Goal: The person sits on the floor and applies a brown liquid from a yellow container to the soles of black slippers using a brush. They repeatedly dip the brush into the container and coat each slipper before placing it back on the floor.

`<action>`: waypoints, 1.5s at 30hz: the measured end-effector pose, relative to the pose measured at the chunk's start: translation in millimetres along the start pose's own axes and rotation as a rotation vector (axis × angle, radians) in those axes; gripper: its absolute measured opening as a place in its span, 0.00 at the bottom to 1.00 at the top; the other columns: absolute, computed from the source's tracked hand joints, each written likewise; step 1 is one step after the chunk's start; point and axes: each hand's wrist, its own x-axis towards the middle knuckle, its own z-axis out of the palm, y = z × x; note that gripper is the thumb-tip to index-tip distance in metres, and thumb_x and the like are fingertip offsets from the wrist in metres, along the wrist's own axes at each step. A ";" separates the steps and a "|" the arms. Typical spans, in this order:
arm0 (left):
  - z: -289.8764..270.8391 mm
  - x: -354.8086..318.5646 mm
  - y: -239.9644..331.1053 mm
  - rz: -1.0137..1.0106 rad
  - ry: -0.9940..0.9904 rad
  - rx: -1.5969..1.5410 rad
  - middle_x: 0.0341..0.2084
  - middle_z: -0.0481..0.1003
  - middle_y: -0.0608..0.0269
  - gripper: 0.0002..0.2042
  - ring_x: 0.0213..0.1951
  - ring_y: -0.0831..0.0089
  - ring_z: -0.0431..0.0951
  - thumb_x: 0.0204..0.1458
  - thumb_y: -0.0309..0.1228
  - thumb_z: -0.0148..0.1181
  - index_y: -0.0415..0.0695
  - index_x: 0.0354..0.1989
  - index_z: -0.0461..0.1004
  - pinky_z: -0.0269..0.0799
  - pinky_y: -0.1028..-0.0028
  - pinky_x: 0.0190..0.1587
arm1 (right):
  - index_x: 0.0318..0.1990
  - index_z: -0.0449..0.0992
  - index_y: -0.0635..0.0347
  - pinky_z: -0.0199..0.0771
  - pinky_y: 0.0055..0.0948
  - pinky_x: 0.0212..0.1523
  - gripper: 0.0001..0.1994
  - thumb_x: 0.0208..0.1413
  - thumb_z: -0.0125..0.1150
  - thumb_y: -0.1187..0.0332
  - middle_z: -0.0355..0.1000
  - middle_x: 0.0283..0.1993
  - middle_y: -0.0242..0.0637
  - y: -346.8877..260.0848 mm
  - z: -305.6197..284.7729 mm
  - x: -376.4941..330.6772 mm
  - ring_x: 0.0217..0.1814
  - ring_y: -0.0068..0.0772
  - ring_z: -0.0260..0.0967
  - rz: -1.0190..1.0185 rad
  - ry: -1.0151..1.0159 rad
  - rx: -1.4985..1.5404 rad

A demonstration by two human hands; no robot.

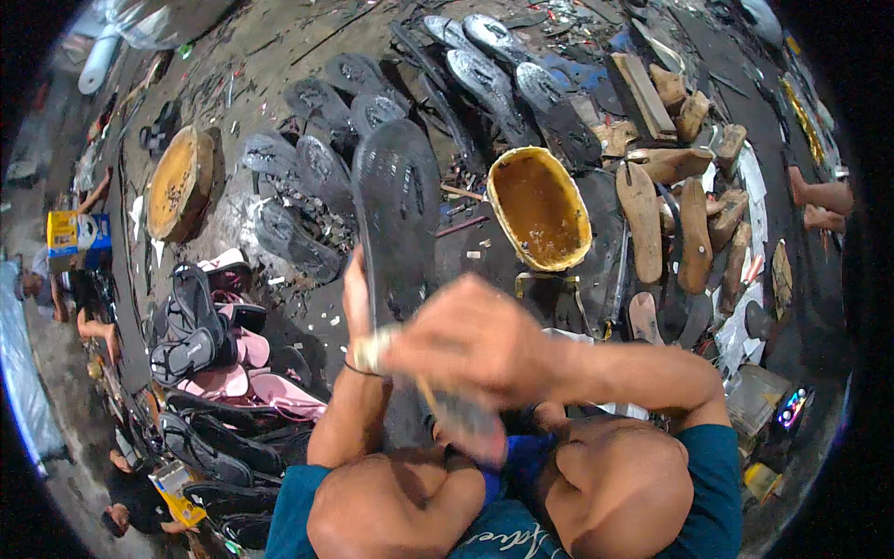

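Note:
My left hand [358, 296] grips a long black rubber sandal sole [398, 205] from behind and holds it upright in front of me, above my knees. My right hand [466, 347] is closed on a brush [463, 413] with dark bristles pressed against the lower part of that sole; the hand is blurred. A yellow tub of brownish glue [538, 207] sits on the floor just right of the sole.
Several black soles [317, 177] lie spread on the dirty floor beyond. Pink and black sandals [219, 345] are piled at my left. Wooden shoe lasts [680, 224] lie at right. A round wooden block [177, 182] stands far left. Other people's feet [819, 200] show at right.

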 end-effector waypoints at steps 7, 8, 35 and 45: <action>32.8 -18.2 -15.3 0.130 0.268 0.100 0.49 0.79 0.59 0.22 0.47 0.67 0.81 0.69 0.46 0.45 0.41 0.57 0.74 0.78 0.67 0.51 | 0.48 0.79 0.49 0.67 0.41 0.39 0.17 0.47 0.63 0.70 0.71 0.34 0.33 26.2 -17.3 26.6 0.36 0.40 0.69 0.058 0.055 -0.049; 40.7 -13.8 -7.1 0.183 0.152 0.360 0.42 0.79 0.62 0.20 0.41 0.68 0.80 0.68 0.45 0.46 0.42 0.52 0.75 0.78 0.66 0.45 | 0.49 0.79 0.50 0.65 0.42 0.38 0.19 0.45 0.63 0.72 0.71 0.34 0.34 33.7 -20.0 26.8 0.36 0.43 0.68 0.134 0.116 -0.029; 147.7 269.1 -163.9 0.183 -0.438 0.706 0.39 0.78 0.64 0.12 0.37 0.73 0.79 0.63 0.29 0.60 0.43 0.53 0.76 0.80 0.68 0.38 | 0.48 0.80 0.64 0.71 0.36 0.52 0.12 0.62 0.64 0.67 0.79 0.46 0.43 32.5 -97.6 -144.3 0.47 0.39 0.76 1.126 0.283 -0.476; -71.4 1.9 51.9 0.552 0.472 1.036 0.38 0.82 0.59 0.13 0.38 0.72 0.81 0.62 0.37 0.61 0.42 0.46 0.81 0.76 0.71 0.45 | 0.49 0.80 0.62 0.71 0.42 0.52 0.13 0.59 0.66 0.68 0.79 0.43 0.46 115.3 -66.9 -91.0 0.47 0.47 0.75 0.804 -0.003 -0.493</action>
